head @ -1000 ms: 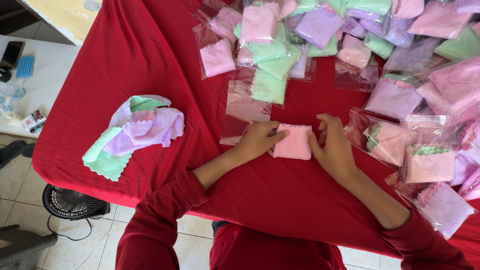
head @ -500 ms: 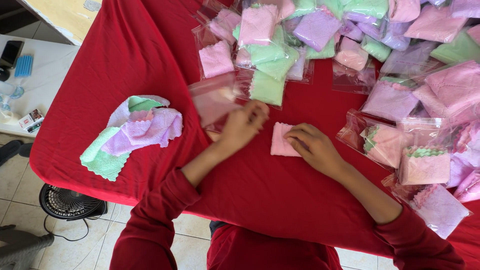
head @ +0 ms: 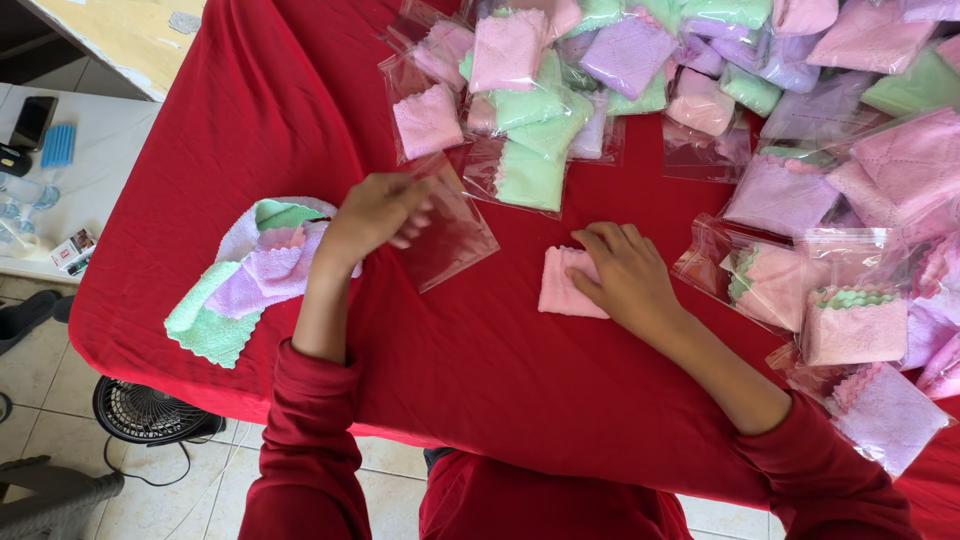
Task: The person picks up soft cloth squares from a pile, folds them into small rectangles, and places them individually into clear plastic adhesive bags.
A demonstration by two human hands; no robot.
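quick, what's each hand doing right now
Left hand: closed on an empty clear plastic bag, lifted off the red tablecloth.
Right hand: open, fingers flat on a folded pink cloth, pressing it down.

A loose heap of green, lilac and pink cloths (head: pixel 250 275) is seen just left of the left grip, on the red-covered surface (head: pixel 480 380). Bagged cloths (head: pixel 640 60) are piled beyond both grips, and more bagged cloths (head: pixel 850 320) lie right of the right grip. A black fan (head: pixel 145 410) stands on the tiled floor (head: pixel 40 390) below the left grip.
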